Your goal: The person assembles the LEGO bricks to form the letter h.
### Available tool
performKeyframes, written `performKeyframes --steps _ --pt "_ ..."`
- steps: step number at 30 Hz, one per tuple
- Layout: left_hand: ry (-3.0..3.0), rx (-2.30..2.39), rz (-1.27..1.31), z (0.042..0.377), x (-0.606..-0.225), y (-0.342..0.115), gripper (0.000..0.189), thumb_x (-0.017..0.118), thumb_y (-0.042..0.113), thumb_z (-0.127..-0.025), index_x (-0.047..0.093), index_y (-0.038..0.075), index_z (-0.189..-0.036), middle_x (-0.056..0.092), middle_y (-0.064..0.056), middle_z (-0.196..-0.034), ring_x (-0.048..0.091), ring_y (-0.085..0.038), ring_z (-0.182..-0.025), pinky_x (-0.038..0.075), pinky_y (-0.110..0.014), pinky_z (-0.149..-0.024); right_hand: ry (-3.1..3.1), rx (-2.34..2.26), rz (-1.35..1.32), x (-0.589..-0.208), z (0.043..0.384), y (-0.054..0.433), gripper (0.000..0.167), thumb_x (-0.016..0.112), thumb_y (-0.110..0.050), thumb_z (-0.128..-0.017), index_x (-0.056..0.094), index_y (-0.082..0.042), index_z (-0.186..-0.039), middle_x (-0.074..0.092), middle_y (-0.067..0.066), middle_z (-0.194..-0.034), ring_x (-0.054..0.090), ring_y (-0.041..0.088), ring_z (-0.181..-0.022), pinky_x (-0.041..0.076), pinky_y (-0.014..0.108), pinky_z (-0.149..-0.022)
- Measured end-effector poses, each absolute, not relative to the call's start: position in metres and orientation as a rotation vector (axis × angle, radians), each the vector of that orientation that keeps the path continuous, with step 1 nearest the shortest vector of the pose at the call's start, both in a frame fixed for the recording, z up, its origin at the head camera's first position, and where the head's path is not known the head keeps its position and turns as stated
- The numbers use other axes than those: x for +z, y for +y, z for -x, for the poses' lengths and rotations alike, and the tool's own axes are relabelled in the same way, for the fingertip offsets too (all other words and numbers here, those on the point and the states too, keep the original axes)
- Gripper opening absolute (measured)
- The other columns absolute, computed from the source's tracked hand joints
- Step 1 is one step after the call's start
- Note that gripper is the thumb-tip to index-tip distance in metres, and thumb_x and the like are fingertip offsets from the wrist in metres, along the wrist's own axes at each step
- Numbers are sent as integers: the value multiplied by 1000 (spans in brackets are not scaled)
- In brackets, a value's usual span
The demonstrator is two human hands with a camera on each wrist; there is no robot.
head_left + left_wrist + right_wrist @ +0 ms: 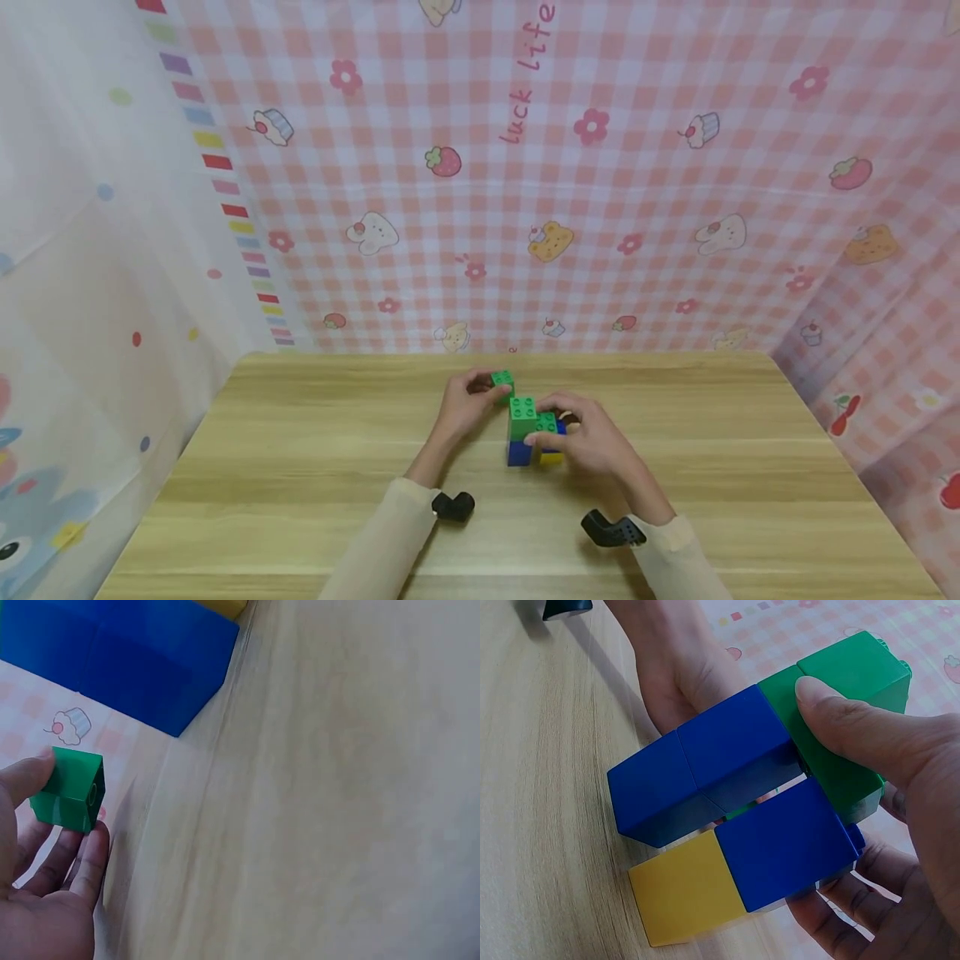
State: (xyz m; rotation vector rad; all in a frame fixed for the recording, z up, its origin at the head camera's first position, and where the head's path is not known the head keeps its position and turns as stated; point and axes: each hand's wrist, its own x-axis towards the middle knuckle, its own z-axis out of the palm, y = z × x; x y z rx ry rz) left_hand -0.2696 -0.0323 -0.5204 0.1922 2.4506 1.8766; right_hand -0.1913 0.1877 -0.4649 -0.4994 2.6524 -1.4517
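Between thumb and fingers, my left hand [462, 408] pinches a small green building block [71, 784], held just behind a joined block structure. My right hand [594, 440] grips that structure, its thumb [847, 724] pressing on a green block [855, 776] that bridges two columns. One column has two blue blocks [697, 761] beneath the green; the other has a blue block [791, 844] above a yellow block [686, 889]. Another green block [859, 667] tops the taller column. In the right wrist view, the structure mostly hides the left hand's fingers and its block.
The work takes place on a wood-grain table [300, 500], near its middle. A pink checked cloth [637, 183] hangs behind the far edge, and a pale dotted cloth [97, 250] hangs at the left. Black devices [454, 507] are worn at both wrists.
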Motion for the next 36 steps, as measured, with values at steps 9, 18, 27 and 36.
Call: performKeyframes --steps 9,18,27,36 --pt "2415 1949 -225 256 -520 -32 34 80 31 -90 74 16 -120 74 -3 -111 66 -18 -102 58 -28 -88 2660 -1454 492 -466 191 189 35 85 -37 -84 74 -23 -114 73 -5 -112 62 16 -98 56 41 -93" --pt "2333 2021 -185 243 -520 -39 37 82 30 -88 74 17 -122 74 -5 -111 68 -17 -100 58 -26 -84 2662 -1452 493 -468 190 188 35 85 -37 -84 74 -24 -114 72 -5 -112 61 17 -99 56 41 -92" --pt "2286 2060 -187 232 -513 -48 40 83 31 -88 73 18 -124 74 -5 -113 69 -21 -105 60 -28 -90 2663 -1447 490 -467 190 187 36 85 -37 -83 74 -24 -115 72 -5 -112 62 16 -97 56 40 -92" --pt "2248 2108 -156 225 -504 -53 41 84 26 -87 72 16 -125 72 -10 -117 69 -20 -106 61 -29 -91 2653 -1445 488 -467 191 188 37 85 -38 -84 73 -23 -116 72 -4 -112 62 17 -95 56 41 -92"
